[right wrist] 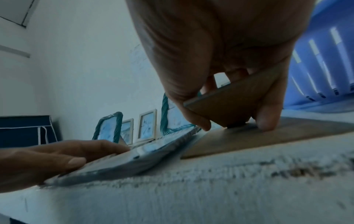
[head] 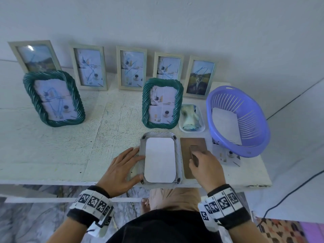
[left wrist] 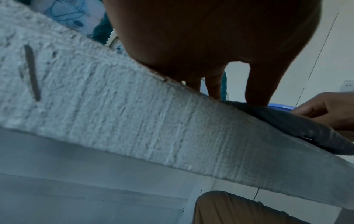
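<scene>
Backing board (head: 186, 160): brown, thin, stiff-looking, flat on the table (head: 70, 148) near the front edge, just right of the face-down frame (head: 157, 134). Hinged stand (head: 193, 149) on its back pinched between thumb and fingers of the right hand (head: 206, 168). Left hand (head: 121, 170) open, fingers flat on the frame's left rim.

Lift by the stand, level, then across and down onto the white sheet (head: 160, 159) lying in the recess. Press with the left hand against any sliding. Line up the edges with the recess before lowering. Mind the small dark clips (head: 174, 137) at the corners, probably meant to turn over the board afterwards.
</scene>
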Available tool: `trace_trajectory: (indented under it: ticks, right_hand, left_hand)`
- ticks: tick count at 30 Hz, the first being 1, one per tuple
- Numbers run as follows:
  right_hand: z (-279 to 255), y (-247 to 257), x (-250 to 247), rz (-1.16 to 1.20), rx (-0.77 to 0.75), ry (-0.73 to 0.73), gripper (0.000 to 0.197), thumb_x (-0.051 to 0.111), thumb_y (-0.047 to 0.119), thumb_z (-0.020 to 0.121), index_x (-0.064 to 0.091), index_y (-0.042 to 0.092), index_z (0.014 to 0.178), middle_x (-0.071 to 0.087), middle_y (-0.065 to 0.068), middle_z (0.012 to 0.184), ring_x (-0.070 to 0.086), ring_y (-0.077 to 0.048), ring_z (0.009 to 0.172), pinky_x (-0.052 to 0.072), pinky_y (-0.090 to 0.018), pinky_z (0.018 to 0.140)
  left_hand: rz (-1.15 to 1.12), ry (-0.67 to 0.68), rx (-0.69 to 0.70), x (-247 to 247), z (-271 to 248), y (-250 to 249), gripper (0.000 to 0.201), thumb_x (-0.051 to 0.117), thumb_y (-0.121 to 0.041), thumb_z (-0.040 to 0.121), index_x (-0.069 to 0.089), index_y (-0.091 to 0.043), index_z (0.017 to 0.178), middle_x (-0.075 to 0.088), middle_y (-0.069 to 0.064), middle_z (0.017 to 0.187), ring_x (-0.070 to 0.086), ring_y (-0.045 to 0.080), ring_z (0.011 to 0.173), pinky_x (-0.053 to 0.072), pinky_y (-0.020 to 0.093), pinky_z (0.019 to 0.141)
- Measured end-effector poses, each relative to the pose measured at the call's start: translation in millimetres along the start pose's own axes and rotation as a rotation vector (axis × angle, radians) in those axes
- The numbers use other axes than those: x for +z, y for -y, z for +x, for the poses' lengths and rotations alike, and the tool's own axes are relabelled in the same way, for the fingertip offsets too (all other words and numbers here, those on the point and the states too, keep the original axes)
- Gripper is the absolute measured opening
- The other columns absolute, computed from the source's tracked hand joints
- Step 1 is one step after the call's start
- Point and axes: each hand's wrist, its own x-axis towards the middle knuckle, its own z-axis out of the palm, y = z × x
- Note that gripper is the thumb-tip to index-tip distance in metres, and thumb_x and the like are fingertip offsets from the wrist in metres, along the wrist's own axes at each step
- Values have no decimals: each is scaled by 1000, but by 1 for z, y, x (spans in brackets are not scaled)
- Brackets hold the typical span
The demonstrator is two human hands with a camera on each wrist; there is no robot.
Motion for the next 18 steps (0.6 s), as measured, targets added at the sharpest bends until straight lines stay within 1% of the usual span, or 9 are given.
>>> trace_trajectory:
  ticks: [4,6,8,9,11,13,14,16,18]
  right_hand:
    - [0,4,12,-72,13,25,37,50,36,93,54,25,128,56,-8,115,51,-28,104,50,-35,75]
    - [-2,5,13,-148,23,25,35,50,39,92,57,26,125,55,-8,117,49,-29,104,50,-36,73]
    - [-4,8,12,-158,-6,-40,32,56,37,88,63,23,116,56,-10,113,50,-32,98,51,-39,72]
    - [-4,11,11,-131,-59,-82,29,60,35,86,65,21,111,57,-10,111,51,-33,96,52,-40,71]
    - [-6,19,14,-59,-261,-100,27,64,34,82,65,20,105,57,-6,109,53,-29,94,52,-39,73]
    - [-11,30,19,-26,-482,-18,34,66,40,80,66,21,108,58,-1,110,53,-25,95,52,-35,76]
    - [-13,35,23,-31,-552,38,38,64,45,79,67,21,109,57,0,112,52,-24,96,52,-35,76]
    - [-15,40,31,-75,-612,120,44,56,54,77,67,22,106,56,2,110,51,-24,96,52,-36,76]
    - [-15,40,36,-93,-607,143,44,56,56,75,67,22,103,55,2,107,51,-24,93,52,-36,74]
  left_hand:
    - [-3,0,-1,0,0,1,61,43,-67,87,36,-41,142,21,-15,157,4,0,146,17,33,112]
    - [1,0,-2,1,0,1,62,42,-68,87,37,-41,142,21,-14,157,4,1,146,17,34,112]
    - [2,1,-8,1,0,1,63,41,-69,86,37,-40,142,22,-14,157,5,2,146,17,34,112]
    - [2,0,-11,1,0,0,63,41,-69,86,37,-40,142,22,-14,157,5,2,146,17,34,112]
    - [2,-8,-11,1,0,-1,63,42,-69,87,37,-40,142,22,-14,157,6,2,146,17,33,112]
    - [-3,-13,-7,1,0,-1,62,43,-68,87,38,-40,142,22,-14,157,6,3,146,17,33,112]
    - [-5,-14,-5,1,0,-1,62,43,-67,87,38,-39,142,23,-14,157,7,3,147,18,33,112]
    - [-6,-18,-1,2,1,0,63,44,-67,87,39,-38,142,23,-13,157,9,5,147,19,33,112]
    - [-4,-16,-2,2,0,-1,63,44,-66,87,39,-38,143,24,-13,157,9,5,147,19,34,112]
